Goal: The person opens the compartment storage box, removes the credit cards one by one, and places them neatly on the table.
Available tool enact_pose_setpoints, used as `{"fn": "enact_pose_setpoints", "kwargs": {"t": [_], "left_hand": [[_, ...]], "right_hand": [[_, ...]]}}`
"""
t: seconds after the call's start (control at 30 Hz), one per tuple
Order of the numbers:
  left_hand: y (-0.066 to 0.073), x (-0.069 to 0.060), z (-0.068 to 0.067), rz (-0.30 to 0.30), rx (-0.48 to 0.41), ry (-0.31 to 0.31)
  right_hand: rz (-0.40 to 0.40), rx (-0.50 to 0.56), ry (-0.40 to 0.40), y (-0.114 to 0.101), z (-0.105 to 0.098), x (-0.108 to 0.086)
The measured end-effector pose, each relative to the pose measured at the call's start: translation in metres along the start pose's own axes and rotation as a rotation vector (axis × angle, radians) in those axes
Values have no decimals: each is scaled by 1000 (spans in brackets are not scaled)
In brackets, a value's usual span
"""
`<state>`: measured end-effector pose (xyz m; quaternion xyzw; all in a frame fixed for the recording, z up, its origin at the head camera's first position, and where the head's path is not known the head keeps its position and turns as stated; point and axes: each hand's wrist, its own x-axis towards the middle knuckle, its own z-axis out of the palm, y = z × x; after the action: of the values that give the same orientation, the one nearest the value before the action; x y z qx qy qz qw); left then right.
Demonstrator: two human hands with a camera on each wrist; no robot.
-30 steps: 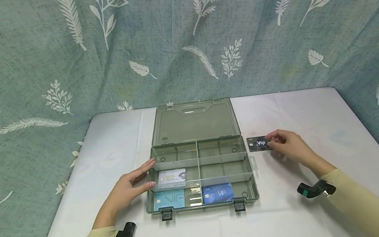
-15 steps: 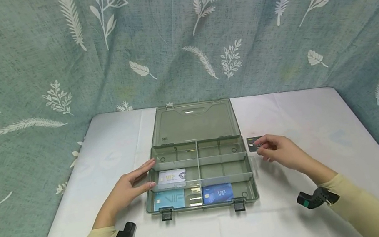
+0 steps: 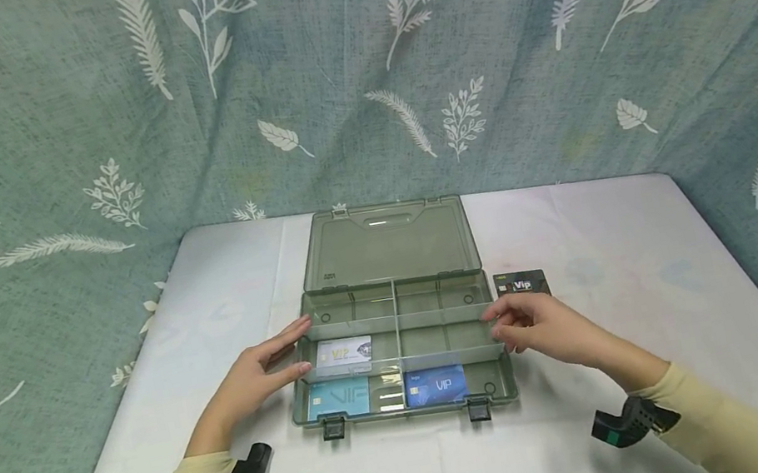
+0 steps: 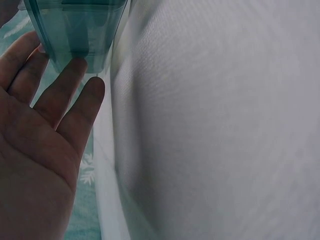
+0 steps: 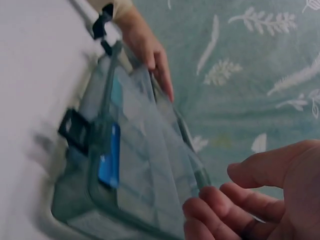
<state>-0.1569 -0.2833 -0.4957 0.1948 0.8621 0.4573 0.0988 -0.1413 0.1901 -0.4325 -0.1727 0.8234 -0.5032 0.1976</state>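
A transparent grey-green compartment box [image 3: 402, 345] lies on the table with its lid [image 3: 388, 245] folded back. My left hand [image 3: 260, 380] rests against the box's left side, fingers extended and thumb apart; the left wrist view shows the fingertips [image 4: 95, 86] at its wall. At the right rim is my right hand [image 3: 543, 328], fingers loosely bent with nothing held; whether it touches the rim I cannot tell. Inside lie a white VIP card [image 3: 344, 354] in the middle left compartment, a light blue card [image 3: 338, 399] front left, and a blue card [image 3: 436, 385] front right.
A black VIP card [image 3: 520, 284] lies on the white tablecloth [image 3: 599, 231] just right of the box, its lower part hidden by my right hand. Two dark latches [image 3: 479, 410] stick out at the box's front. A leaf-patterned curtain [image 3: 341, 108] hangs behind and around the table.
My right hand has let go of the black card, leaving it beside the box, and has moved left and nearer to the box's right rim. The left hand stays put.
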Motion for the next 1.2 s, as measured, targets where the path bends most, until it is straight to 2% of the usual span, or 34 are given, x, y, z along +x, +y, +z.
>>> {"fn": "enact_pose_setpoints", "kwargs": {"t": [0.17,0.73,1.07,1.2], "left_hand": [[0,-1,0,4,-5,1],[-2,0,0,16,-19,-4],[-4,0,1,30,-28,-12],[-3,0,1,18,-32,-8]], "right_hand": [[40,100,-87,-4,8,0],[156,200,-368,-7,26,0],[188,181,-383,-11,38,2],[200,188,-382,-11,40,3]]}}
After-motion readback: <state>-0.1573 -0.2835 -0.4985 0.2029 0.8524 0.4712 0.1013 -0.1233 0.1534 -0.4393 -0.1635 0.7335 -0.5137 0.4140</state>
